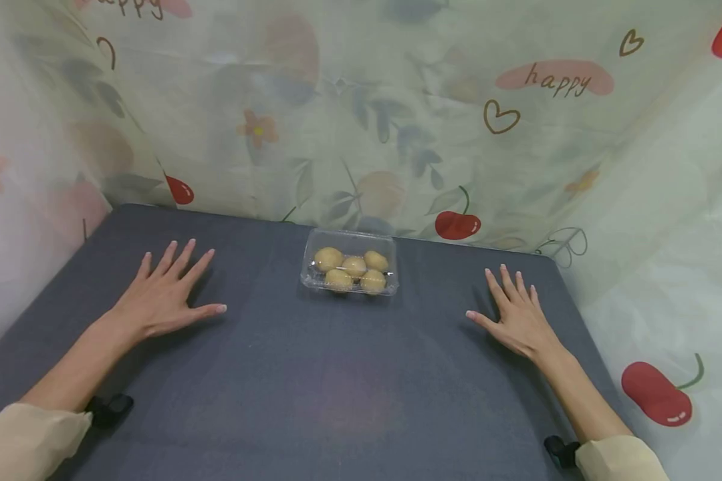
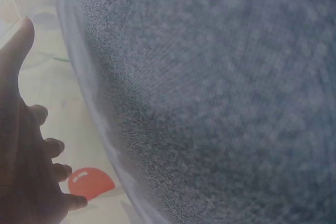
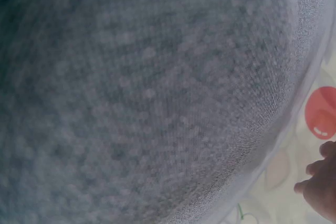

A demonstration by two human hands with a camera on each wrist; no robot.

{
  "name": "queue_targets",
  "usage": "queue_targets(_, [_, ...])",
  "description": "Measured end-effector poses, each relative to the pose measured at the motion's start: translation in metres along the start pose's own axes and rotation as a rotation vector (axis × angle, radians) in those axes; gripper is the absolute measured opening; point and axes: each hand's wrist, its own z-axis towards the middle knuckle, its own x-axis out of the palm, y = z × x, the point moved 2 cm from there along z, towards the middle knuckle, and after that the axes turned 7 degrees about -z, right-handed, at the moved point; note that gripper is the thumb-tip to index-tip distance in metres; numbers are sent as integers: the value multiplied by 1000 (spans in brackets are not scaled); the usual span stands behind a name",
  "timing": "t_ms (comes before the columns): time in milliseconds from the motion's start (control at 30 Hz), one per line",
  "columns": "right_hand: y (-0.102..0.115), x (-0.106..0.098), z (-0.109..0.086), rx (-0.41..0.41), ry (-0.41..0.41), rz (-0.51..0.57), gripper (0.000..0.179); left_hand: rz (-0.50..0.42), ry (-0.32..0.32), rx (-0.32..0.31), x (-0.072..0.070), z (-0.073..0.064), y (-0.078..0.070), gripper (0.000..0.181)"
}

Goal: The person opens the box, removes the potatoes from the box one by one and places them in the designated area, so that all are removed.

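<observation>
Near the back edge of the table stands a clear plastic box [image 1: 307, 270] with several round, yellowish-brown things [image 1: 354, 267] inside; they look like small potatoes or fruit, though their exact kind is hard to tell. To the left of the box, my left hand [image 1: 162, 294] is spread palm down with straight fingers, holding nothing. My right hand [image 1: 517, 321] lies farther off on the box's right side, fingers likewise spread and nothing held. Both are apart from the box. The left wrist view shows the left hand [image 2: 26, 145] from its underside; only part of the right hand [image 3: 323, 182] enters the right wrist view.
A dark grey cloth covers the table [image 1: 349, 387]. Behind it and along both sides hangs a pale curtain [image 1: 385, 120] printed with cherries, hearts and flowers. Black straps with small devices [image 1: 109, 409] sit at both wrists, by the cream sleeves [image 1: 30, 441].
</observation>
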Motion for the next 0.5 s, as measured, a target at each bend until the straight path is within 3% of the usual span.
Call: queue_targets(500, [-1,4,1,-25,-13,24,97,-19,7,-13,2,0,3,106])
